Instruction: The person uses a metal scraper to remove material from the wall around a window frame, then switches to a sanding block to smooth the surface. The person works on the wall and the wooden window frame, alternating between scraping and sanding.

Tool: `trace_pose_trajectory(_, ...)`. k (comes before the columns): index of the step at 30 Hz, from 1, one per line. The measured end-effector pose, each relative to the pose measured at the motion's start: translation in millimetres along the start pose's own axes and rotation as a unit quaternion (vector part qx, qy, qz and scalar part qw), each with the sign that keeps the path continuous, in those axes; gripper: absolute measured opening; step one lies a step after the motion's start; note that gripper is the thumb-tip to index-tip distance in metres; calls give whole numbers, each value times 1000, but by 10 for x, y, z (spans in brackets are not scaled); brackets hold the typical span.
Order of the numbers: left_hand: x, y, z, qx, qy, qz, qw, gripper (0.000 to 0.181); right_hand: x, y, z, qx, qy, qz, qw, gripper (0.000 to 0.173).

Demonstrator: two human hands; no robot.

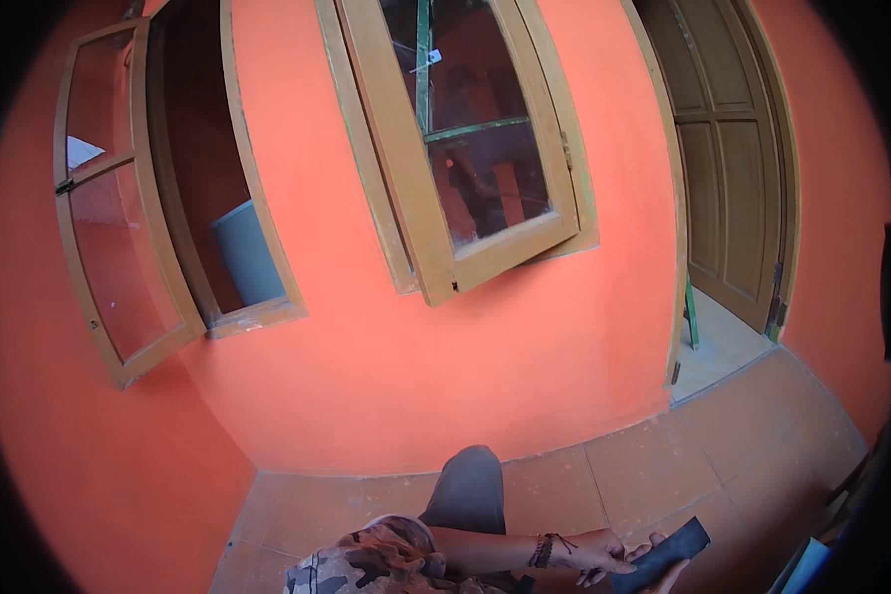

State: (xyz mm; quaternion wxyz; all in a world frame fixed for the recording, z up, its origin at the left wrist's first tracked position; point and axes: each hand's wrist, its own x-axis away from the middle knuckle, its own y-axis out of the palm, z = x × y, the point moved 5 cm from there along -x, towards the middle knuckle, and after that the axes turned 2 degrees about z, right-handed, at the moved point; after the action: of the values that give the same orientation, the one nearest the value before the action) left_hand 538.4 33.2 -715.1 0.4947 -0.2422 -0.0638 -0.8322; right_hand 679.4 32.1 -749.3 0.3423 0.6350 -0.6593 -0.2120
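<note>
A dark grey, flat rectangular piece [662, 555], possibly sandpaper, is between my two hands at the bottom right. My left hand [600, 553] reaches across from a camouflage sleeve, a braided bracelet on its wrist. Its fingertips pinch the near left end of the dark piece. From beneath, my right hand [672, 581] supports the piece, with fingers showing along both long edges. The lower picture edge cuts off most of that hand. My bent knee [466, 486] in dark trousers rises left of the hands.
Ahead is an orange wall [490, 364] with an outward-swung wooden window [516, 256]. Another glazed casement [137, 260] stands open at left. The wooden door [728, 185] at right is ajar. Brown tiles [638, 475] cover the floor. A light-blue object [802, 568] is at the lower right.
</note>
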Motion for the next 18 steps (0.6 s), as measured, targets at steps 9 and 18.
trace_pose_trajectory(9, 2496, -2652, 1927, -468, 256, 803, 266, 74, -274, -143, 109, 27, 75, 65, 995, 64)
trace_pose_trajectory(18, 2946, -3932, 1794, -376, 296, 825, 302, 99, -676, 129, 338, 62, 50, 20, 997, 51)
